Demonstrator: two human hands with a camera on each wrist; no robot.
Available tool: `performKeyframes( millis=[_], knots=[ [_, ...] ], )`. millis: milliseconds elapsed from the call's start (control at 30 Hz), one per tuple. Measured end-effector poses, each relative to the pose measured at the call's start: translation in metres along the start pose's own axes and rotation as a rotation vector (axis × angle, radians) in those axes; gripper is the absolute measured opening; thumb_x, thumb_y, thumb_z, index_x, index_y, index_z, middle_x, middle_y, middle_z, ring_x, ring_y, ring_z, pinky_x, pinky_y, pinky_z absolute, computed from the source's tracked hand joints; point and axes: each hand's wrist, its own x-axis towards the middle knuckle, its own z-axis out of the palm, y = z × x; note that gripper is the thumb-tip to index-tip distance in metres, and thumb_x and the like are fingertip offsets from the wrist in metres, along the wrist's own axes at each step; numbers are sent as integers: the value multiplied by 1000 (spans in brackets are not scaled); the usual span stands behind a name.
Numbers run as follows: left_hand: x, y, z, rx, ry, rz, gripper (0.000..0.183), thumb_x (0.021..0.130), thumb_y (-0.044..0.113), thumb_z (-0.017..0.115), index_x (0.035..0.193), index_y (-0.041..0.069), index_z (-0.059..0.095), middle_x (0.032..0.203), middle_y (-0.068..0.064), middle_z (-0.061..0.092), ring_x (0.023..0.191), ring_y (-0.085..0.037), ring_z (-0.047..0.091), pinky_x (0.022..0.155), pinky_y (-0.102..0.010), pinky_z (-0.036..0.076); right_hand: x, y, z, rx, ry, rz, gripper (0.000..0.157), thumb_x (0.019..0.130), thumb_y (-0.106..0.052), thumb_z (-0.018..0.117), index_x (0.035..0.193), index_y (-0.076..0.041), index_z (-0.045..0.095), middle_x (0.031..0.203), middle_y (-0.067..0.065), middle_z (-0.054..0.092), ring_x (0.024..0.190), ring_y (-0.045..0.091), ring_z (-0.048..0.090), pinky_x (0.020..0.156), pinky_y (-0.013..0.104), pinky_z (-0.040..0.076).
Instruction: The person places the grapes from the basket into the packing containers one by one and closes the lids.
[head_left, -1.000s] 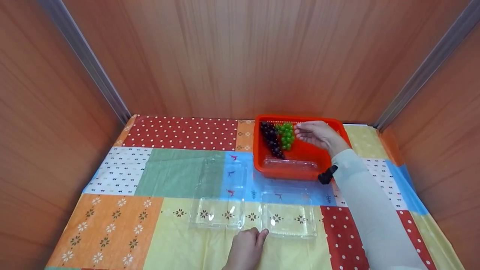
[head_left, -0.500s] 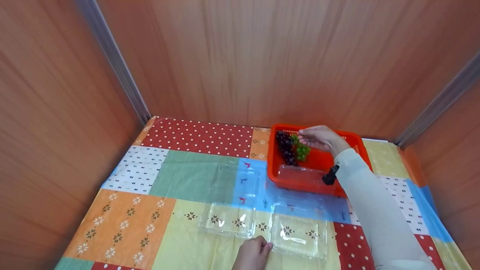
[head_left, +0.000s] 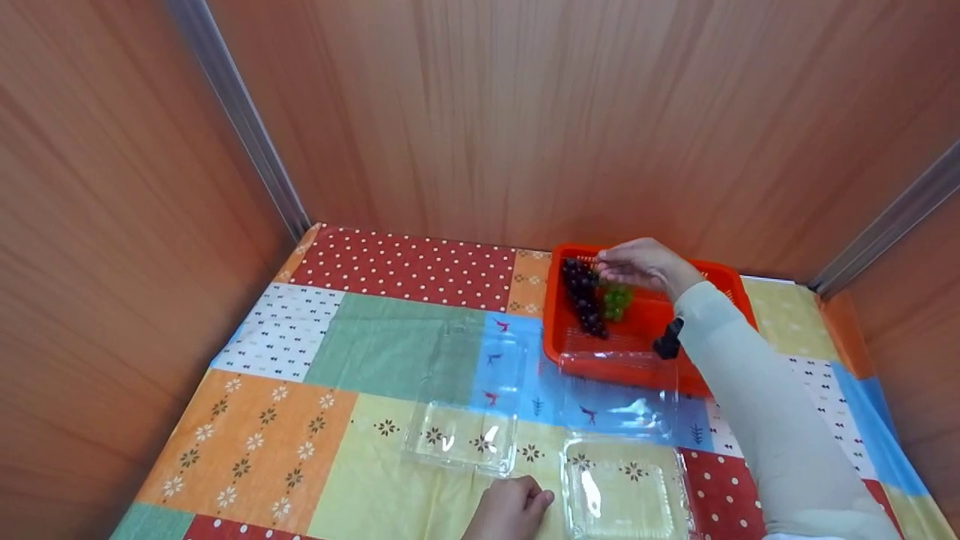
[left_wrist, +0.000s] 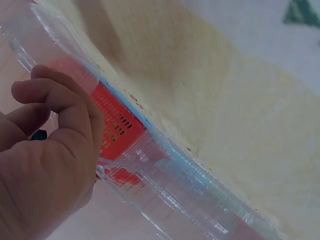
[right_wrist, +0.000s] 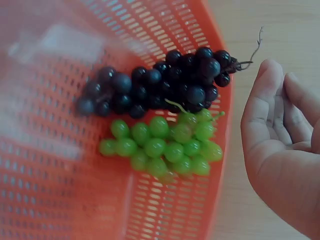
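My right hand (head_left: pixel 637 262) is over the orange-red basket (head_left: pixel 553 330), its fingers bent toward the thumb. In the right wrist view its fingertips are just off the thin stem of the dark grapes (right_wrist: pixel 175 80), apart from it. Green grapes (right_wrist: pixel 165 145) lie alongside the dark bunch, inside the basket. Near the front, my left hand (head_left: pixel 510 510) is loosely curled with nothing in it. Just right of it is a clear plastic clamshell box (head_left: pixel 622 495), lid (head_left: pixel 619 397) swung back toward the basket. In the left wrist view this clear plastic shows behind the curled fingers.
A second clear clamshell box (head_left: pixel 465 435) lies opened flat, left of the first. A patchwork tablecloth (head_left: pixel 420 345) covers the table. Wood-grain panels (head_left: pixel 465 127) wall in the back and sides.
The right clamshell box has shifted toward me and to the right, its lid now lower against the basket. My right hand has moved over toward the dark grapes. The head view has swung left.
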Motion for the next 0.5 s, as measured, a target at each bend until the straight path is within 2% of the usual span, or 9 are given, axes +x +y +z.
performKeyframes(
  millis=[133, 267, 400, 500],
  knots=[
    [0, 5, 6, -68, -88, -64, 33, 94, 36, 67, 70, 13, 66, 59, 9, 52, 54, -8, 46, 55, -27, 42, 1, -4, 0, -3, 1, -24, 54, 85, -25, 79, 131, -2, 63, 121, 18, 68, 105, 30, 70, 106, 42, 42],
    [3, 12, 9, -75, -148, -46, 31, 92, 33, 70, 71, 12, 66, 59, 8, 53, 54, -7, 46, 55, -26, 42, 6, -2, 2, 3, 0, -11, 48, 85, -25, 80, 126, -3, 67, 117, 17, 70, 106, 31, 69, 105, 41, 43],
    [5, 16, 7, -24, -125, 0, 27, 92, 25, 71, 70, 12, 63, 58, 9, 53, 53, -5, 46, 55, -25, 42, 11, 0, 2, -21, 15, 6, 57, 78, -29, 85, 126, -4, 67, 114, 15, 72, 110, 32, 68, 100, 38, 48],
    [4, 15, 4, -14, -108, -16, 26, 92, 22, 71, 69, 12, 62, 58, 8, 54, 53, -6, 48, 54, -25, 42, 12, -1, 2, -40, 16, 16, 64, 77, -30, 86, 130, -3, 64, 116, 14, 71, 111, 32, 67, 99, 37, 50]
  ],
)
